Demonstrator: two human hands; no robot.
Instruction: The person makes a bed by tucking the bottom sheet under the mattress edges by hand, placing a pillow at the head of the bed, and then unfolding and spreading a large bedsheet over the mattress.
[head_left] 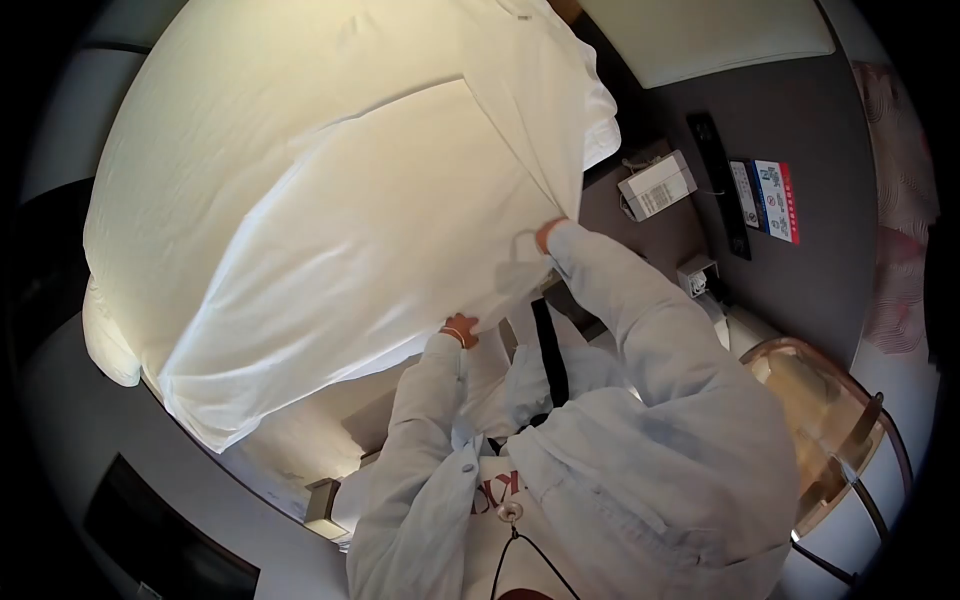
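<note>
A large white bed sheet [330,230] lies over the bed, its near part wrinkled and hanging over the front side. My left hand [460,330] rests on the sheet's near edge, its fingers apart on the cloth. Farther right, my right hand [546,236] is closed on the sheet near its right edge; its fingertips are hidden. Long creases in the cloth run toward this hand. Both arms wear light blue denim sleeves.
Right of the bed, a dark desk [820,130] carries a white labelled box [657,185], a black strip [718,185] and printed cards [775,202]. A chair [815,430] stands at lower right. A black screen [165,530] is at lower left.
</note>
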